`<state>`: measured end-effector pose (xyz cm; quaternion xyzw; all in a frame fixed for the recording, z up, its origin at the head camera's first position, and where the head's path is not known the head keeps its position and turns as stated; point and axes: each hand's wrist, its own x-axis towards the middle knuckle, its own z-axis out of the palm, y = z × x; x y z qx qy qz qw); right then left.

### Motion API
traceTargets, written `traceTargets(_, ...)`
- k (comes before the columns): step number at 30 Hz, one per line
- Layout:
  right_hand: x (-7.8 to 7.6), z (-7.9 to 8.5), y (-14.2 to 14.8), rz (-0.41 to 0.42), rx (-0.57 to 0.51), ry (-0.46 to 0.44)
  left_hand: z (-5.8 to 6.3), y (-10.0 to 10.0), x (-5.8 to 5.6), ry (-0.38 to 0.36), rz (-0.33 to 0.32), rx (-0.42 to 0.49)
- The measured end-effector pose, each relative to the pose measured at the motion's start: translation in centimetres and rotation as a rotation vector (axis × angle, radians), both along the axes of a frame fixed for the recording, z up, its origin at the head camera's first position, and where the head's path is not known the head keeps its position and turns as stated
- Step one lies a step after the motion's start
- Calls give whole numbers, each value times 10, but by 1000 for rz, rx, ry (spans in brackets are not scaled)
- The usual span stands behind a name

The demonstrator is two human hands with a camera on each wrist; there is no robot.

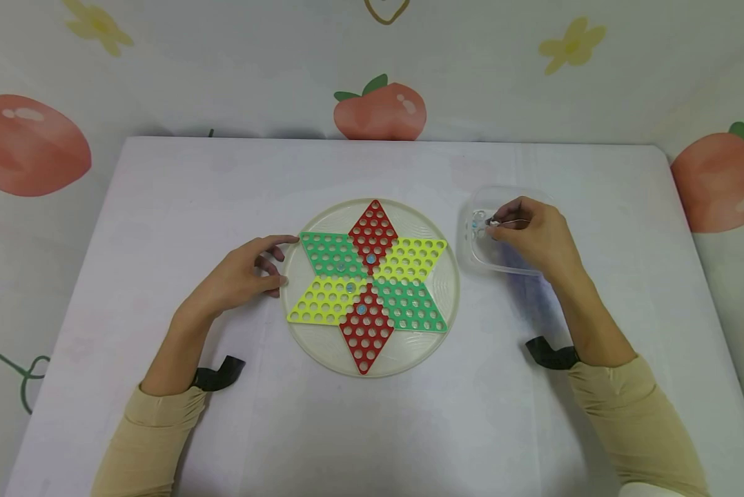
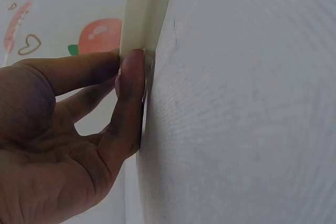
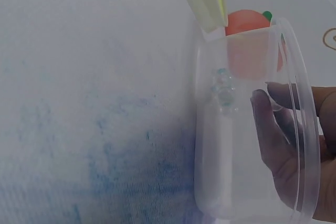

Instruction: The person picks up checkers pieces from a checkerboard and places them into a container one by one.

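Observation:
A round pale Chinese checkers board (image 1: 403,355) lies on the table, its holed star in red, green and yellow. Several blue-tinted glass marbles (image 1: 370,259) sit in holes near its centre. My left hand (image 1: 238,276) touches the board's left rim with thumb and forefinger; in the left wrist view they meet the rim's side (image 2: 139,14). My right hand (image 1: 540,235) reaches into a clear plastic box (image 1: 465,241) and pinches a small shiny thing, apparently a marble (image 1: 494,223), mostly hidden by fingertips. More marbles (image 3: 224,95) rest in the box, seen through its wall.
The box stands close to the board's right edge. The white-covered table (image 1: 397,442) spreads around both, with its far edge before a cloth wall (image 1: 484,76) patterned with fruit and flowers. Dark wrist straps (image 1: 219,374) stick out beside both wrists.

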<state>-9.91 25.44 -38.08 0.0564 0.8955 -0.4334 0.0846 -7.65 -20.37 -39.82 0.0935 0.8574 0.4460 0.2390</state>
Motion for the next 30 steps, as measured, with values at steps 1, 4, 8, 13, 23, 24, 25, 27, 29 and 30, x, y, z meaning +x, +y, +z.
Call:
traceTargets(1,-1,0,0,3,17,-7,0,0,0,0,2,2)
traceTargets(4,-3,1,-1,20,49,-31,0,-1,1,-2,7,8)
traceTargets(8,-6,1,-2,48,69,-65,0,-1,1,6,4,0)
traceTargets(13,-8,0,-2,55,94,-84,-1,0,0,14,-6,-22)
traceTargets(23,-11,-5,-3,96,149,-62,0,1,-1,7,-7,-32)
traceTargets(24,-12,-5,-3,102,153,-65,0,1,-1,4,-7,-29)
traceTargets(25,-12,-5,-3,107,155,-69,0,1,-1,6,-8,-28)
traceTargets(27,-13,-5,-4,116,163,-77,0,1,-1,7,-12,-26)
traceTargets(29,-13,-5,-4,126,167,-85,0,1,-1,10,-16,-24)
traceTargets(30,-14,-5,-4,131,170,-89,0,1,-1,12,-17,-22)
